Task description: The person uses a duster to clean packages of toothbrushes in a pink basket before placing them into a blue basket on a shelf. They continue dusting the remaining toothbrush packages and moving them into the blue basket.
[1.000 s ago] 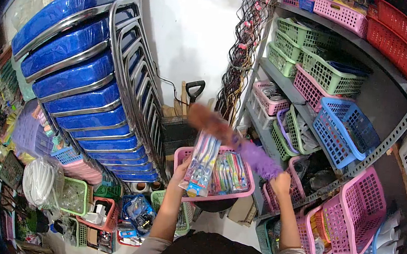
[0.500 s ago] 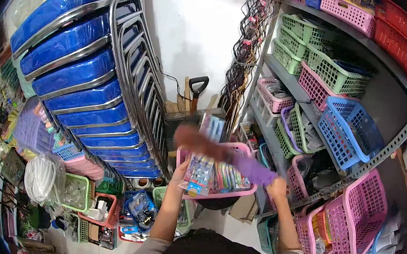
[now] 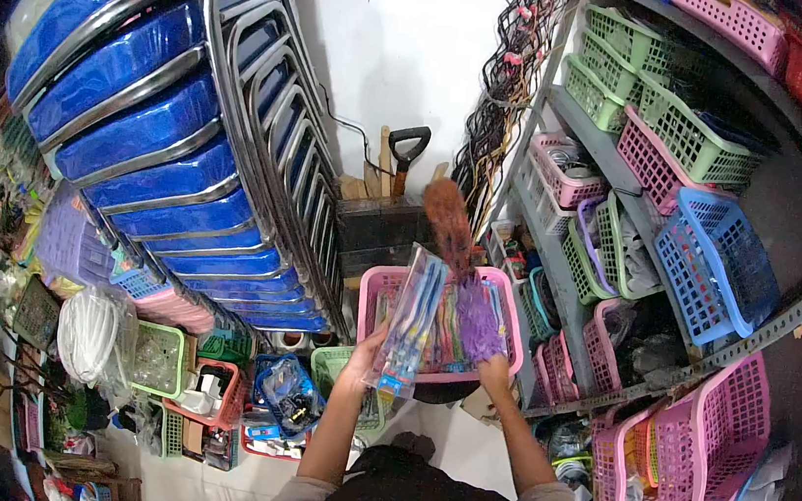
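Left hand (image 3: 366, 349) raised, fingers pinching lower edge of clear plastic pack of toothbrushes (image 3: 412, 319); pack held upright, tilted slightly, in front of left half of pink plastic lattice basket (image 3: 516, 321). Right hand (image 3: 496, 370) fingers curled tight round base of fluffy brown-and-purple duster (image 3: 464, 276); duster lies over basket, brown tip toward wall. Stack of blue chrome-framed chairs (image 3: 161, 139) at left.

Shop aisle, one view: a wide-angle camera worn on the person's head looks forward and steeply down, close over the left hand (image 3: 366, 350) and right hand (image 3: 496, 370), stacked chairs (image 3: 165, 154) bowing leftward, shelves (image 3: 587, 138) rightward, floor (image 3: 444, 434) beneath.
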Available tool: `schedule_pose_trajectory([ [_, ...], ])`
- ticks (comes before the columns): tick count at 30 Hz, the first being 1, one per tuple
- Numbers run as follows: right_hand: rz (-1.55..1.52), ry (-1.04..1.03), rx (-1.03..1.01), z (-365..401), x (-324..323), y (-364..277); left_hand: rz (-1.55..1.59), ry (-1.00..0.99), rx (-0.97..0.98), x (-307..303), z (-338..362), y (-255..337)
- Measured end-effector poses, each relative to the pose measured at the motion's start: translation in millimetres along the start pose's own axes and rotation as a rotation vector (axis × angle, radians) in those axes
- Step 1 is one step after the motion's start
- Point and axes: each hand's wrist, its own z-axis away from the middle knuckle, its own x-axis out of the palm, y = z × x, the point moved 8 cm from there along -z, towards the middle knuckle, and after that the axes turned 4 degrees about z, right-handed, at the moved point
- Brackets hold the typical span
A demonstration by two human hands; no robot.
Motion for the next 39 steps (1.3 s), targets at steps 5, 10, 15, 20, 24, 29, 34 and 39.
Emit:
schedule_pose_trajectory([
  [5,0.413,-0.081,0.207,-3.8,45.6,7.5,0.03,0.013,-0.007,-2.4,2.6,-10.9],
  [10,0.617,-0.021,0.145,10.8,61.9,5.1,0.078,0.065,-0.035,-15.7,-3.5,-23.0],
  [15,0.545,-0.191,0.221,2.2,55.6,18.9,0.062,0.013,-0.114,-17.0,-17.0,-32.0],
  [20,0.133,-0.247,0.259,-8.7,21.6,12.9,0.059,-0.004,-0.008,29.3,-31.0,-25.9],
  [24,-0.527,-0.193,0.11,-32.6,-32.7,-32.8,0.083,-0.088,-0.096,78.8,-41.0,-39.4],
  [29,-0.68,0.271,-0.081,-8.7,-168.1,-132.8,0.123,-0.176,-0.195,139.2,-56.7,-64.2],
  [34,-0.527,0.429,-0.194,31.3,-228.4,-159.3,-0.076,-0.471,-0.117,195.9,-81.5,-87.2],
  [39,-0.105,0.535,-0.135,69.0,-287.0,-177.5,-0.173,-0.541,-0.066,288.5,-65.3,-113.1],
])
